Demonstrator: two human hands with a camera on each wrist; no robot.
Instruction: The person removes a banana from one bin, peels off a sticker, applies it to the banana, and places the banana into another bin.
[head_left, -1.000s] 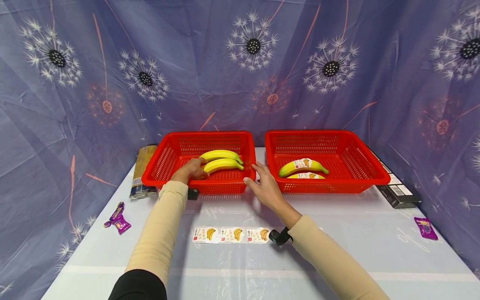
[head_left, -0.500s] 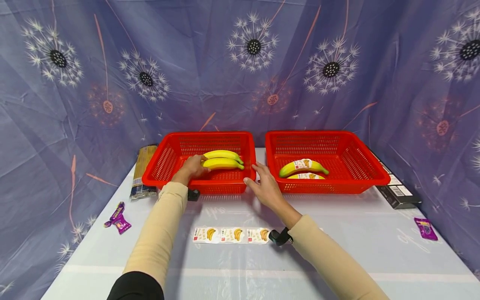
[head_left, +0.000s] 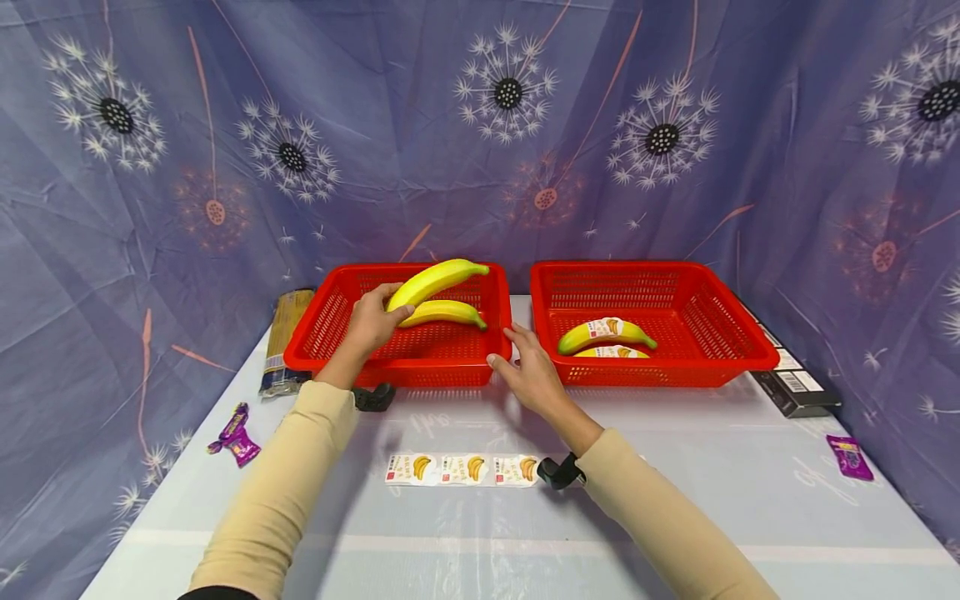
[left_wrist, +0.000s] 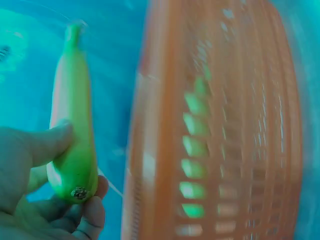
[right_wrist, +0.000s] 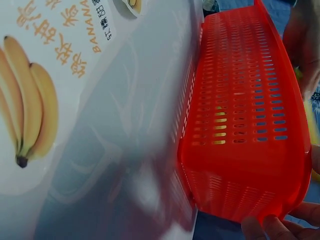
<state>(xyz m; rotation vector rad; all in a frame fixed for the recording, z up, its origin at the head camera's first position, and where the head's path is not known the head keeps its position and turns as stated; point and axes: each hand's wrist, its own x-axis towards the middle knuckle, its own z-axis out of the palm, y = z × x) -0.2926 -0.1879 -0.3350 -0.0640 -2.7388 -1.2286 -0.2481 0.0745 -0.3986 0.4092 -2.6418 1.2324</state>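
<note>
My left hand (head_left: 377,320) grips a yellow banana (head_left: 438,280) by its end, raised above the left red basket (head_left: 450,373). The left wrist view shows the thumb across this banana (left_wrist: 75,110) and the fingers curled under its blunt end. A second banana (head_left: 450,312) lies in that basket below. My right hand (head_left: 534,377) touches the basket's near right corner, thumb and fingertips at the rim; in the right wrist view fingertips (right_wrist: 272,227) rest against the red basket wall (right_wrist: 240,170).
The right red basket (head_left: 660,372) holds two bananas (head_left: 607,333) with labels. A strip of banana stickers (head_left: 465,471) lies on the table in front. Purple candies (head_left: 236,437) and a noodle pack (head_left: 287,342) are at left, a black box (head_left: 798,392) and another candy (head_left: 851,458) at right.
The left hand has lifted the nearer banana up from the left basket, its tip tilting upward. The other banana stays in the basket. My right hand has stayed at the basket corner.
</note>
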